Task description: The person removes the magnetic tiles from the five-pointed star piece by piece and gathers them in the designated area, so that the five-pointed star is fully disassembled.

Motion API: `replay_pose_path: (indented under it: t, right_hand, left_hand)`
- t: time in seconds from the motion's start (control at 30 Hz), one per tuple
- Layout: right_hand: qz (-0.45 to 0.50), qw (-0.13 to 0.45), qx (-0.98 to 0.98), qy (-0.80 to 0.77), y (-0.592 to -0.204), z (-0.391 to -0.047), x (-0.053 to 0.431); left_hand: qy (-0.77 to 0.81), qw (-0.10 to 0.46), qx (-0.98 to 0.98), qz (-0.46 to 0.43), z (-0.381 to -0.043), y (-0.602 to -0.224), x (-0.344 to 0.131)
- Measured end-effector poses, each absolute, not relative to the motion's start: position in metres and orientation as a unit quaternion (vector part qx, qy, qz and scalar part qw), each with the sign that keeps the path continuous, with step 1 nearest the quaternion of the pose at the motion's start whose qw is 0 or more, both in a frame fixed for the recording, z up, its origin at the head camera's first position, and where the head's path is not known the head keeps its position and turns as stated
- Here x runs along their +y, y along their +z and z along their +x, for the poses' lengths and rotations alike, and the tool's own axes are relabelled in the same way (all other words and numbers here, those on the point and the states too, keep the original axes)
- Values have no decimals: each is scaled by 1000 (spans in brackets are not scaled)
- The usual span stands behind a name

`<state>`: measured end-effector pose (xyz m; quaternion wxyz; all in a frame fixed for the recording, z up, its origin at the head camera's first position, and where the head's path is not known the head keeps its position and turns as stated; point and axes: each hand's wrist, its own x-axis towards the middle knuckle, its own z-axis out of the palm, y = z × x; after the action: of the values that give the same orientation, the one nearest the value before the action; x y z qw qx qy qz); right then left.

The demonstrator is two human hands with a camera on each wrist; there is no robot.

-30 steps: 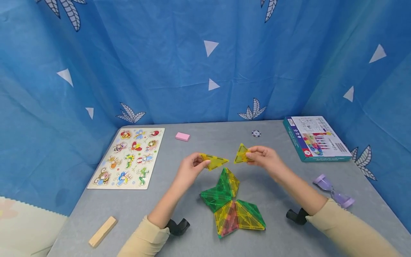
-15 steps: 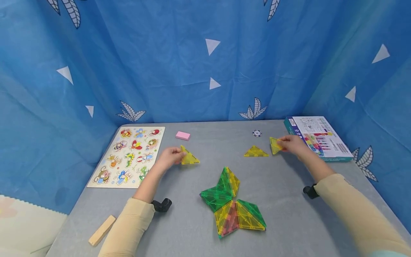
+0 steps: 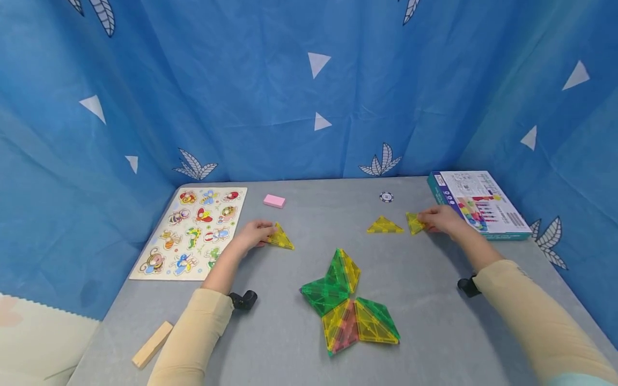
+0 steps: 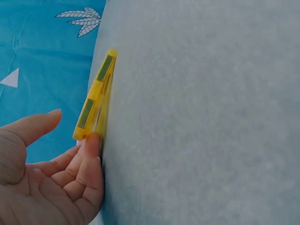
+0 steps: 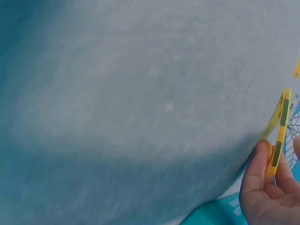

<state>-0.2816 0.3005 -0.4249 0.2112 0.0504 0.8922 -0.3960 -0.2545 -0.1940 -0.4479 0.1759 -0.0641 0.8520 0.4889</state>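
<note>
In the head view my left hand (image 3: 257, 234) is at a yellow triangular magnetic tile (image 3: 281, 237), left of centre. The left wrist view shows its fingertips touching the tile's lower end, the thumb standing apart. Over on the right, my right hand (image 3: 441, 220) touches another yellow triangular tile (image 3: 414, 223). Its fingertips lie at that tile's end in the right wrist view, with the thumb apart at the frame edge. A third yellow triangular tile (image 3: 384, 225) lies just left of it. Nearer me sits a star-like shape of green, yellow and red magnetic tiles (image 3: 328, 295).
A wooden insect puzzle board (image 3: 219, 214) lies at the left, close to my left hand. A boxed set (image 3: 502, 209) is behind my right hand. A pink block (image 3: 274, 201) and a poker chip (image 3: 386, 197) lie toward the back; a wooden block (image 3: 152, 344) is front left.
Both hands have moved apart from above the star-like shape, each carrying a yellow tile outward, and have lowered them to the table. Both thumbs now stand off the tiles.
</note>
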Motion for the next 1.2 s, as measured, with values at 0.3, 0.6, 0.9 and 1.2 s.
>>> replay_pose_path:
  t: [0.3, 0.6, 0.9, 1.2]
  right_hand:
    - [-23, 166, 932, -321, -408, -266, 297]
    - [-144, 132, 921, -338, -405, -227, 262]
    - [-300, 251, 850, -354, -416, -180, 220]
    - [-348, 325, 807, -349, -426, -159, 191]
  left_hand:
    - [449, 125, 885, 4, -240, -433, -191]
    - [342, 130, 903, 226, -172, -410, -128]
    - [122, 154, 923, 332, -115, -401, -78]
    - [86, 82, 936, 332, -100, -414, -62]
